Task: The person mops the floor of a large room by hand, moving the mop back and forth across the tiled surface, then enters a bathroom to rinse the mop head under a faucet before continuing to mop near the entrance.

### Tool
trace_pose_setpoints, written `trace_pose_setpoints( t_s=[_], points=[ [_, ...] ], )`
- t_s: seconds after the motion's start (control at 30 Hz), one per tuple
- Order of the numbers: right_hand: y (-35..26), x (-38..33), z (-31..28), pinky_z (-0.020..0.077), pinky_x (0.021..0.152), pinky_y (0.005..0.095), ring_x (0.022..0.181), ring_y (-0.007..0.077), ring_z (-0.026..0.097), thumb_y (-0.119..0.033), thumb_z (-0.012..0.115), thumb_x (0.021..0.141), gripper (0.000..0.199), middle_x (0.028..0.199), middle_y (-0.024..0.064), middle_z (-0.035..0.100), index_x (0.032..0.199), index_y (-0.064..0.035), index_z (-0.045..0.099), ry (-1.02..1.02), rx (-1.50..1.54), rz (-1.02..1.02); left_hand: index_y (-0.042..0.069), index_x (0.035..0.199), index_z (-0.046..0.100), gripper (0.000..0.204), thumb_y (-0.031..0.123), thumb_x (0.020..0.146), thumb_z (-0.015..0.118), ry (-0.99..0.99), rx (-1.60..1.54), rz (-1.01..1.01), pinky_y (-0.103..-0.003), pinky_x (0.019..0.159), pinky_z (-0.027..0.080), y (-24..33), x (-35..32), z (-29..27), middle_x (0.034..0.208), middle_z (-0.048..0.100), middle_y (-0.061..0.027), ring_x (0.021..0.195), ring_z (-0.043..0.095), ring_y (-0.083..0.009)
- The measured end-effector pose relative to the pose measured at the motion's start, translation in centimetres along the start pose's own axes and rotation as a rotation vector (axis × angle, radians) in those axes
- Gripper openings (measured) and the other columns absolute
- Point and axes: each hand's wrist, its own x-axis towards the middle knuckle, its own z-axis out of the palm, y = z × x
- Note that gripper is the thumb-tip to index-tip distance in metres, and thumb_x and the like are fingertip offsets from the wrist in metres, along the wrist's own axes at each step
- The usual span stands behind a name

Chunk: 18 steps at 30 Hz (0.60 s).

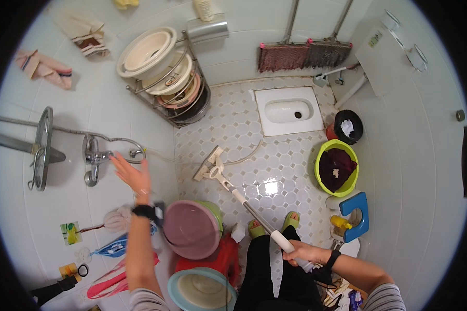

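My left hand (132,173) is stretched out at the chrome wall tap (96,157), fingers extended and holding nothing. Its fingertips overlap the end of the tap lever, though whether they touch it I cannot tell. My right hand (302,252) is closed round the white upper handle of a long-handled mop (256,213). The mop slants away to the left, its flat pale head (208,164) resting on the tiled floor. A thin hose (246,156) lies on the tiles beside that head.
Left of my feet stand a pink basin (191,229) and a light-blue-rimmed basin (176,290). A rack of basins (184,78) is in the far left corner. Beyond the floor's middle lies a squat toilet (269,127); at right are a bin (356,120), green tub (321,179) and blue seat (365,210).
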Motion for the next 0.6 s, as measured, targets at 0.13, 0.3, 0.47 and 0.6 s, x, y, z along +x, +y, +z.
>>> trace_pose_setpoints(
  t_s=[0.13,0.3,0.47,0.6],
  points=[
    [-4.0,-1.6,0.8,0.0389,0.044,0.018,0.051,0.0053,0.045,-0.012,0.051,0.086,0.04,0.079,0.0006,0.05,0.122,-0.0026,0.037,0.027,0.871,0.277,0.002,0.129,0.031,0.077,0.018,0.064,0.069,-0.47,-0.335,-0.092,-0.047,0.102,0.016,7.5,-18.6,-0.6,0.138,0.014,-0.0248,0.127,0.018,-0.0389],
    [-0.9,-1.6,-3.3,0.0285,0.037,0.0124,0.044,0.0004,0.031,-0.01,0.048,0.086,0.023,0.063,-0.0037,0.032,0.107,-0.0022,0.042,-0.411,1.274,0.21,-0.002,0.122,0.037,0.062,0.021,0.071,0.062,-0.77,-0.335,-0.148,-0.043,0.102,0.019,14.5,-30.1,-3.5,0.136,0.02,-0.0254,0.123,0.023,-0.0417],
    [-2.5,-8.6,-6.2,0.0263,0.035,0.0149,0.042,0.0006,0.032,-0.006,0.05,0.083,0.015,0.061,-0.0042,0.033,0.093,-0.0055,0.04,-0.386,1.094,0.173,-0.004,0.118,0.04,0.05,0.025,0.08,0.055,-0.861,-0.512,-0.337,-0.041,0.098,0.026,16.7,-32.9,2.0,0.124,0.038,-0.026,0.117,0.033,-0.0381],
    [-3.7,-19.3,-9.5,0.0273,0.035,0.0176,0.041,0.0025,0.034,-0.005,0.054,0.081,0.024,0.06,-0.0028,0.035,0.097,-0.0073,0.036,-0.302,0.988,0.23,-0.007,0.116,0.043,0.055,0.034,0.081,0.051,-0.893,-0.516,-0.486,-0.039,0.097,0.029,19.9,-29.8,12.9,0.118,0.045,-0.0261,0.113,0.04,-0.037]
  ],
)
